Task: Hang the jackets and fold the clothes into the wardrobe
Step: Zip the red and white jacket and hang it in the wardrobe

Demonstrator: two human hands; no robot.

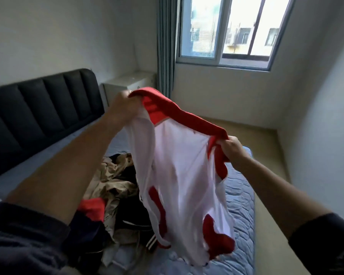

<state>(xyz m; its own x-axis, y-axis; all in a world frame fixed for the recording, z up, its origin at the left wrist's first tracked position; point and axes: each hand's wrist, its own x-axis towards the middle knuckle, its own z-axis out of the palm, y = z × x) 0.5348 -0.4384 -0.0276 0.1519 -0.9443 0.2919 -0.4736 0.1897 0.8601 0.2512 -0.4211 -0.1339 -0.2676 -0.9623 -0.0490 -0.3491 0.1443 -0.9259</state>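
Far left, a dark left sleeve (22, 241), pushed up the forearm. Behind it, a black padded headboard (38, 108) along the wall. Lower down, on the blue bed (242, 195), a pile (115, 187) of clothes in tan, black and a bit of red, all tangled together.

Above the pile, the left hand (125, 108), raised, fingers curled tight round one end of the red band of a shirt (179, 165). Just past that hand, a pale nightstand (127, 82) in the corner, with a grey curtain (165, 46) hanging beside it.

In the middle, the shirt itself: white with red trim, held up in the air and stretched between both hands, draping down in front of the pile and the bed. Red patches near the bottom. Lower hem blurred — touching the bed or not, hard to tell.

Upper right, a window (226, 30), with daylight and buildings beyond. Right of centre, the right hand (233, 148), lower than the left, fingers closed on the other end of the red band. Farther right, a dark right sleeve (326, 245) — and beyond the bed, pale floor (246, 128) and bare wall.
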